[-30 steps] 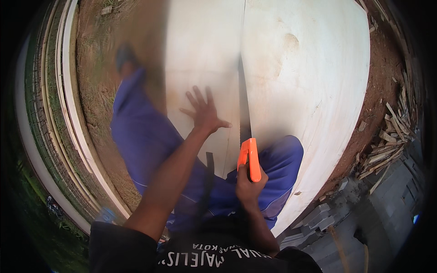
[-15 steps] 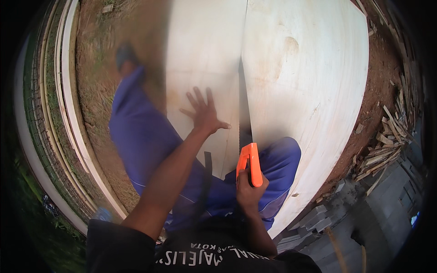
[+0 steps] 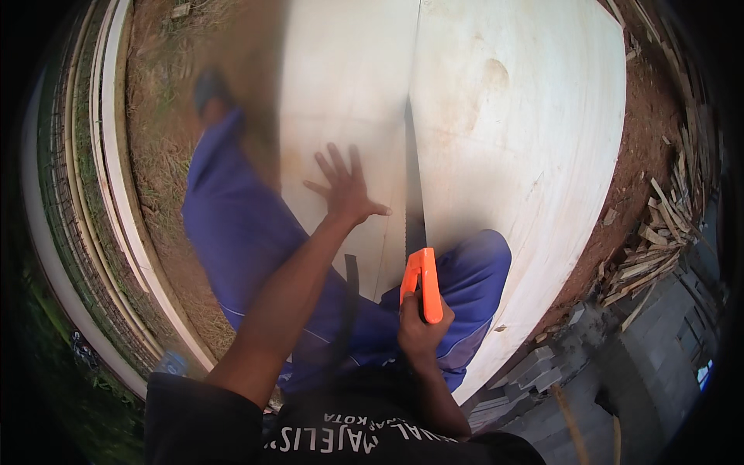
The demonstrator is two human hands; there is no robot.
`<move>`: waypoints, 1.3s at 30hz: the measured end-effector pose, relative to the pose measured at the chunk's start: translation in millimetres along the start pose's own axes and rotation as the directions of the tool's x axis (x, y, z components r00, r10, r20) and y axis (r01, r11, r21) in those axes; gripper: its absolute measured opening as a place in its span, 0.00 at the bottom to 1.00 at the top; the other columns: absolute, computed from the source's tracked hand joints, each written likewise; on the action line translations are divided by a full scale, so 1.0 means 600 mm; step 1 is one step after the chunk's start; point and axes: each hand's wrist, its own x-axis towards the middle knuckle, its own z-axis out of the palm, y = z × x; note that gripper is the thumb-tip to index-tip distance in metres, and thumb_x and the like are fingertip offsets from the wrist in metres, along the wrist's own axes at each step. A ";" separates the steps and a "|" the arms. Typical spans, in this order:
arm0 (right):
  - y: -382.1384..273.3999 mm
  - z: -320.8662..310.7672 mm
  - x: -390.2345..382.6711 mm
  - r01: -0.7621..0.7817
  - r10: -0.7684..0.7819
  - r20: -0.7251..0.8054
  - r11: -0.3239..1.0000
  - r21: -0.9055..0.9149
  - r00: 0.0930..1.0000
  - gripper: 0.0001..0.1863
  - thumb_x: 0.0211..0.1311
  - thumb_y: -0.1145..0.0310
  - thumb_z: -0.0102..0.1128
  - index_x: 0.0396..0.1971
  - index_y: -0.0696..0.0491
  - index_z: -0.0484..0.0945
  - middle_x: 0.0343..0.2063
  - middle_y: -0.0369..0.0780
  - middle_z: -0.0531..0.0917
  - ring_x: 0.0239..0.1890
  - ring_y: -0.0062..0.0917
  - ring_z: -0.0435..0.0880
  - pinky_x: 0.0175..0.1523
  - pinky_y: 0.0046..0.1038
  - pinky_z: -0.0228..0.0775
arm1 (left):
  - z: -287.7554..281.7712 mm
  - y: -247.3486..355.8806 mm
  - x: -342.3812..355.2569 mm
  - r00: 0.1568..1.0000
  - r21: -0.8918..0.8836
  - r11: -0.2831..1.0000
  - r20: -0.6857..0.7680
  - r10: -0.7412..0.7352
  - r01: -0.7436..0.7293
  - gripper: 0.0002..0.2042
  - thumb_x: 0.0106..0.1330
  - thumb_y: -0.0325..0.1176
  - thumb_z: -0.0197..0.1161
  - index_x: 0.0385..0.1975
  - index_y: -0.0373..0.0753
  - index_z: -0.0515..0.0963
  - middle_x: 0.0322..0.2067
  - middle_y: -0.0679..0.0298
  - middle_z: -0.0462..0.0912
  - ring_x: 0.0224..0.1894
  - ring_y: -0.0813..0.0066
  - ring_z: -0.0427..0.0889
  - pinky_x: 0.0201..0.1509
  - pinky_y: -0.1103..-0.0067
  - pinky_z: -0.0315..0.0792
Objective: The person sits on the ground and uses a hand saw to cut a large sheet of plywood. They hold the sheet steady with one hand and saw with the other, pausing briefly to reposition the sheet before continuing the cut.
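My right hand (image 3: 422, 325) is wrapped round the orange handle of a hand saw (image 3: 419, 273). Its grey toothed blade points away from me and lies along the line between two parts of a pale plywood sheet (image 3: 519, 132). Flat on the narrower left part (image 3: 341, 101) rests my left hand (image 3: 346, 190), fingers spread, to the left of the blade. A thin dark line runs on from the blade's tip to the far edge of view. My right knee (image 3: 480, 267) is bent over the sheet, close to the saw handle.
Long pale boards (image 3: 116, 147) lie along the left, beside dry grass. On the right, a heap of wood scraps (image 3: 651, 260) sits on reddish soil, with grey blocks (image 3: 539, 368) nearer me. My left leg (image 3: 240, 201) stretches out beside the sheet's left edge.
My right hand and the saw handle have shifted slightly toward me. My left hand stays spread on the plywood; the whole view has moved a little.
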 end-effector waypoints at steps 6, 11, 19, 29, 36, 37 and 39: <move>-0.050 0.114 0.311 0.073 -0.070 -0.071 0.997 0.038 0.995 0.10 0.57 0.77 0.56 0.19 0.61 0.67 0.14 0.36 0.69 0.20 0.17 0.63 0.27 0.32 0.59 | 0.001 0.013 0.008 0.997 -0.036 0.998 -0.062 0.047 -0.050 0.80 0.34 0.67 0.82 0.79 0.38 0.30 0.76 0.35 0.18 0.76 0.27 0.13 0.59 0.18 0.28; -0.003 0.046 0.102 0.063 -0.062 -0.040 0.998 0.030 0.997 0.05 0.62 0.80 0.56 0.27 0.63 0.74 0.17 0.35 0.73 0.21 0.15 0.69 0.28 0.28 0.64 | 0.009 0.000 -0.003 1.000 -0.021 0.999 -0.007 0.029 -0.029 0.82 0.35 0.68 0.82 0.77 0.34 0.24 0.73 0.28 0.14 0.73 0.23 0.08 0.56 0.16 0.29; -0.036 0.101 0.276 0.055 -0.056 -0.092 0.998 -0.022 0.994 0.09 0.57 0.77 0.56 0.20 0.63 0.69 0.13 0.41 0.71 0.18 0.21 0.65 0.27 0.33 0.62 | 0.002 0.023 -0.001 0.999 -0.009 1.000 -0.030 0.009 -0.010 0.80 0.33 0.68 0.82 0.80 0.38 0.31 0.76 0.34 0.18 0.76 0.28 0.13 0.61 0.19 0.28; -0.012 -0.013 0.000 0.122 -0.121 -0.039 0.993 0.007 0.992 0.19 0.63 0.83 0.55 0.55 0.68 0.79 0.23 0.37 0.80 0.26 0.14 0.78 0.34 0.24 0.73 | 0.012 0.004 0.009 1.000 0.020 1.000 -0.025 0.007 -0.006 0.84 0.32 0.70 0.82 0.77 0.34 0.22 0.73 0.29 0.12 0.73 0.24 0.07 0.56 0.16 0.29; -0.066 0.092 0.290 0.028 -0.029 -0.068 1.000 -0.013 0.997 0.10 0.57 0.77 0.57 0.19 0.61 0.68 0.13 0.35 0.70 0.19 0.17 0.64 0.26 0.32 0.59 | 0.010 0.019 0.010 0.999 -0.007 0.999 -0.013 0.040 -0.040 0.84 0.32 0.69 0.83 0.77 0.34 0.23 0.73 0.29 0.14 0.73 0.25 0.08 0.56 0.17 0.28; -0.068 0.092 0.274 0.017 -0.019 -0.059 0.999 -0.033 0.998 0.10 0.57 0.77 0.57 0.19 0.61 0.68 0.14 0.35 0.70 0.19 0.17 0.64 0.26 0.32 0.59 | 0.013 0.012 0.007 0.999 -0.018 0.999 -0.017 0.036 -0.036 0.84 0.32 0.68 0.83 0.77 0.34 0.24 0.73 0.29 0.14 0.73 0.25 0.08 0.56 0.17 0.28; -0.029 0.052 0.142 -0.017 0.016 -0.055 1.000 -0.016 0.998 0.07 0.61 0.78 0.57 0.24 0.62 0.73 0.16 0.35 0.73 0.22 0.15 0.69 0.28 0.29 0.63 | 0.014 0.001 0.008 0.999 -0.026 0.999 -0.029 0.027 -0.028 0.83 0.33 0.68 0.83 0.77 0.34 0.24 0.73 0.29 0.13 0.73 0.24 0.08 0.57 0.17 0.28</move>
